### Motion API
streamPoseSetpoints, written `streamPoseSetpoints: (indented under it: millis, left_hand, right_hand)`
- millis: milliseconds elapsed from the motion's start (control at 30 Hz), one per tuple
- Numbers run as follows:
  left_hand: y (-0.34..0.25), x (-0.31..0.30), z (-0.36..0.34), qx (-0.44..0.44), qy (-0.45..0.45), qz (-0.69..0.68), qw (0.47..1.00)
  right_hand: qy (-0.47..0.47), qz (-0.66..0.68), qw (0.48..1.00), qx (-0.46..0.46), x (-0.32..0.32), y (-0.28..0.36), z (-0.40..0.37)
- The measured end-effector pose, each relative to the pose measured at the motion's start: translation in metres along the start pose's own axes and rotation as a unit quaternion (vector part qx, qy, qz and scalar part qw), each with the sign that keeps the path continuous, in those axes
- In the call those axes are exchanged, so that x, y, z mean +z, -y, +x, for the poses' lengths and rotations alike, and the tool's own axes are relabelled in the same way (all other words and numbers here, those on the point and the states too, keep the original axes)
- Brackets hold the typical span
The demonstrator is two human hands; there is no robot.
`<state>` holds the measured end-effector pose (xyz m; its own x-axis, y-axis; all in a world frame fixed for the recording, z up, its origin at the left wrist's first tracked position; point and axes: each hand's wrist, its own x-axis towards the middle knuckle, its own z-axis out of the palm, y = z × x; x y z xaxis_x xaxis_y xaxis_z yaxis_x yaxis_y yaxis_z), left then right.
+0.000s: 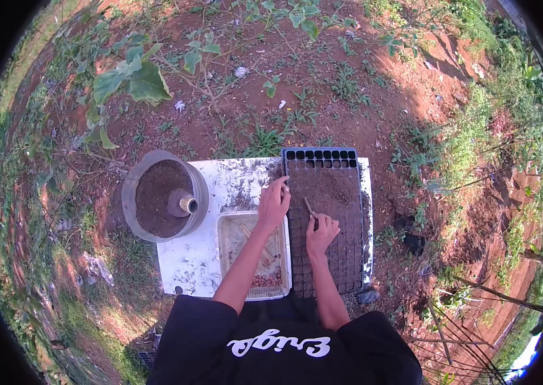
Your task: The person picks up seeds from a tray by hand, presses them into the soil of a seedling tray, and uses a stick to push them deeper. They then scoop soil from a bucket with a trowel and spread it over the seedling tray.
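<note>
Dibbling judged early: tray (320,154) at table's (188,263) right edge is filled with soil (334,186), far row left bare. Stick (310,209) is gripped in right hand (321,234), tip mid-tray; left hand (275,204) is laid open on tray's left rim. Seeds (268,280) in tub (221,256) seemingly unsown

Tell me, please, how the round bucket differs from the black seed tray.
The bucket is round and grey; the seed tray is rectangular, black and split into many small cells. The bucket holds one mass of soil with a small cup in it; the tray's soil is spread over cells, its far row empty. Only the tray is being worked: left hand at its edge, right hand holding a thin stick. Both hold dark soil.
</note>
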<state>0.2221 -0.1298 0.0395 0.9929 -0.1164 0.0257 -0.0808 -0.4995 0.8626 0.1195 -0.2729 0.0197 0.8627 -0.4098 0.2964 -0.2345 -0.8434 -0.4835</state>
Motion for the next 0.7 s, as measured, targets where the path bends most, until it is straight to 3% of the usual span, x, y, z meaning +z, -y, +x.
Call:
streamPoseSetpoints:
  millis: [33,100,200,267,300,367,433,500,567,633,667,700]
  left_hand:
    - [0.001,-0.003,-0.003,-0.01,-0.001,-0.077,0.997]
    - [0.001,-0.015,-0.02,0.002,-0.032,-0.093,0.995]
    - [0.016,-0.042,-0.059,0.082,-0.088,0.014,0.993]
    - [0.019,-0.061,-0.09,-0.033,-0.102,-0.102,0.989]
    - [0.022,-0.072,-0.105,-0.042,-0.105,-0.1,0.989]
    - [0.028,-0.092,-0.137,-0.1,-0.117,-0.095,0.983]
    - [0.043,-0.102,-0.163,-0.117,-0.145,-0.129,0.974]
    - [0.059,-0.119,-0.19,-0.15,-0.126,0.006,0.981]
    - [0.058,-0.124,-0.201,-0.166,-0.15,0.024,0.974]
    - [0.056,-0.125,-0.209,-0.095,-0.223,0.098,0.965]
    - [0.055,-0.129,-0.214,-0.149,-0.149,0.141,0.967]
    - [0.058,-0.127,-0.216,-0.154,-0.148,0.141,0.967]
  right_hand:
    - [-0.005,0.001,1.0,-0.003,-0.005,0.0,-0.003]
    - [-0.036,0.02,0.999,0.02,-0.015,0.0,-0.009]
    - [-0.081,0.049,0.994,0.053,-0.017,-0.011,-0.02]
    - [-0.084,0.087,0.988,0.098,-0.021,-0.015,-0.022]
    - [-0.083,0.12,0.978,0.148,-0.025,-0.017,-0.027]
    - [-0.082,0.106,0.982,0.131,-0.035,-0.018,-0.029]
    - [-0.003,-0.032,0.99,0.137,-0.047,-0.017,-0.028]
    - [0.043,-0.009,0.988,0.145,-0.041,-0.035,-0.032]
    - [0.085,0.014,0.984,0.153,-0.04,-0.028,-0.035]
    - [0.015,-0.068,0.995,0.076,-0.05,-0.009,-0.036]
    - [-0.007,-0.064,0.996,0.06,-0.048,-0.005,-0.039]
    - [-0.003,-0.066,0.996,0.058,-0.046,-0.001,-0.042]
